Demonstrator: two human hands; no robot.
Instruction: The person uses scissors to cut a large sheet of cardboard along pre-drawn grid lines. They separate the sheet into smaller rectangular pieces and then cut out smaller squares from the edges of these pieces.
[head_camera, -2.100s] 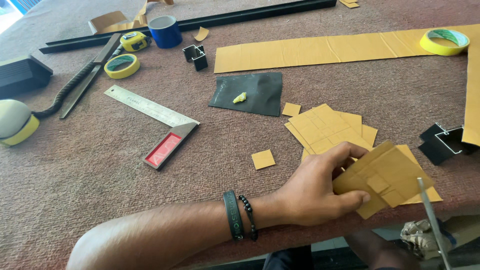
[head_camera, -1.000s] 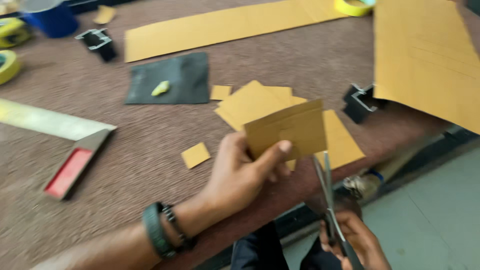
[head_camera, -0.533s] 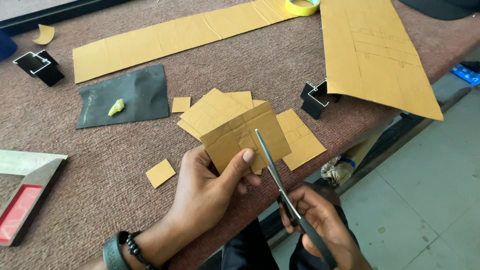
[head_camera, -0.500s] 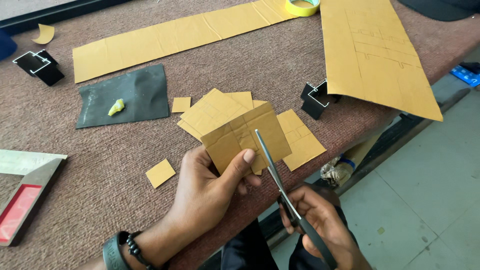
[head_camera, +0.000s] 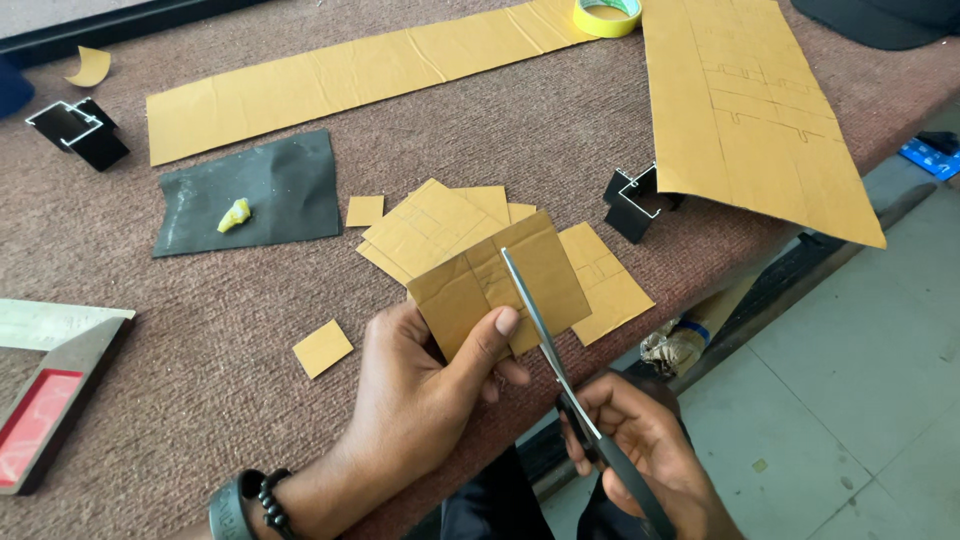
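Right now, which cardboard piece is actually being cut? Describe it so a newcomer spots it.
Find the brown table and go to its near edge. The piece is pinched in the left hand, with the scissors across it. It alone is lifted; the stack lies flat behind.

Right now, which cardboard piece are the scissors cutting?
The small ruled piece pinched in the left hand, raised off the table; the others lie flat. The scissors cross it.
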